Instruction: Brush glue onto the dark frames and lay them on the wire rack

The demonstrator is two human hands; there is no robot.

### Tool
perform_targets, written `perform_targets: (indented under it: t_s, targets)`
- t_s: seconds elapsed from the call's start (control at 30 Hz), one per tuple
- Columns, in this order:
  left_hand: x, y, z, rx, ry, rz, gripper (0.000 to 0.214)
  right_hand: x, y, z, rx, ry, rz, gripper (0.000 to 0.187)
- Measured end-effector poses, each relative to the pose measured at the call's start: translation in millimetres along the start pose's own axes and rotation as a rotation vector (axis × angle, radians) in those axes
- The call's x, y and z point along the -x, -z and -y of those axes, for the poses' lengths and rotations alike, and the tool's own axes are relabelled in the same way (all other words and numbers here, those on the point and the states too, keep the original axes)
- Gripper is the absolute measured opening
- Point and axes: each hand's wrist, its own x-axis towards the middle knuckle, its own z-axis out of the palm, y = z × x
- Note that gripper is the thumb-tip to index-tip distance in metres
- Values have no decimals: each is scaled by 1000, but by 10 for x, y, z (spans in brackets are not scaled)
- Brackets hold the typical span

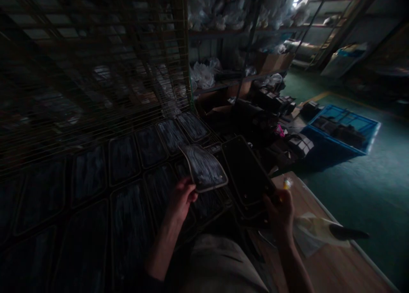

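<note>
My left hand (184, 197) is closed on the near left corner of a thin, bent panel (206, 167). That panel has a pale edge, whitish streaks on its dark face and small studs near its near edge. To the right, my right hand (280, 212) grips the near corner of a plain black panel (246, 167) with rounded corners and small corner studs. Something small and yellow shows by the right fingers; its kind is unclear in the dim light. Below the black panel, more dark panels lie partly hidden.
Rows of streaked dark panels (131, 212) lie to the left, below a wire mesh wall (96, 71). A wooden board (322, 259) at right bears a pale yellowish object with a black end (348, 232). Beyond stand a blue crate (338, 146) and shelves (220, 82) with plastic bags.
</note>
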Motion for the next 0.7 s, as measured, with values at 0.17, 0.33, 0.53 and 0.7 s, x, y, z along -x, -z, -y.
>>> perform_targets:
  t_s: [0.17,0.33,0.53,0.7]
  targets:
    - [314,107,532,-63,216,-217,35,12,323,-84,68,-41,-103,37]
    - [454,87,697,-14,300,-338,38,65,501,-161,2,-150,-175,45]
    - [586,-45,711,-44,244,-385,35,64,505,-21,-167,-311,-188,52]
    - [635,-141,853,-5,271,-363,29,-36,457,-2,-263,-339,-217,52]
